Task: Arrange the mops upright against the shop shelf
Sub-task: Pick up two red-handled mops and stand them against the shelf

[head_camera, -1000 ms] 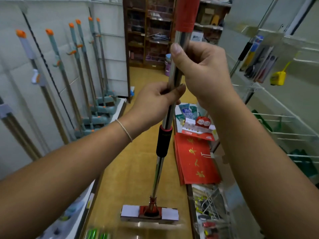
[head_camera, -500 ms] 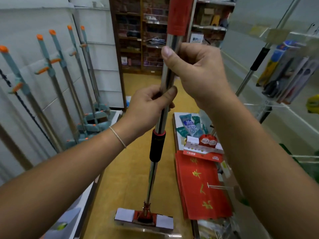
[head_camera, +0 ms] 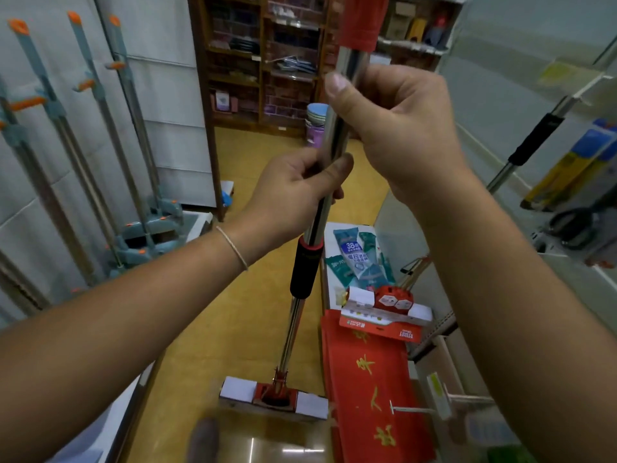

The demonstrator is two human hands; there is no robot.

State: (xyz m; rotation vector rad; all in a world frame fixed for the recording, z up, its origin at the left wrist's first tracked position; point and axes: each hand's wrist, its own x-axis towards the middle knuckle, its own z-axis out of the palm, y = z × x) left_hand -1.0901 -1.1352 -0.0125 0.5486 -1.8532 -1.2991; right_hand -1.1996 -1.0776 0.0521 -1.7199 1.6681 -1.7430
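Sponge mop (head_camera: 302, 262), steel shaft: upright over yellow floor (head_camera: 240, 329); left hand (head_camera: 293, 198) and right hand (head_camera: 397, 128) both clenched around shaft, right above left.

Chrome-handled mop (head_camera: 302, 302) stands nearly upright (red-and-white head on floor); teal mops (head_camera: 100, 128) lean left.

We're in a small shop aisle: teal mops (head_camera: 110, 135) lean in a row against the left wall, packaged goods (head_camera: 359, 259) and red paper packs (head_camera: 370, 372) fill the low display, wooden shelves (head_camera: 263, 55) stocked behind.
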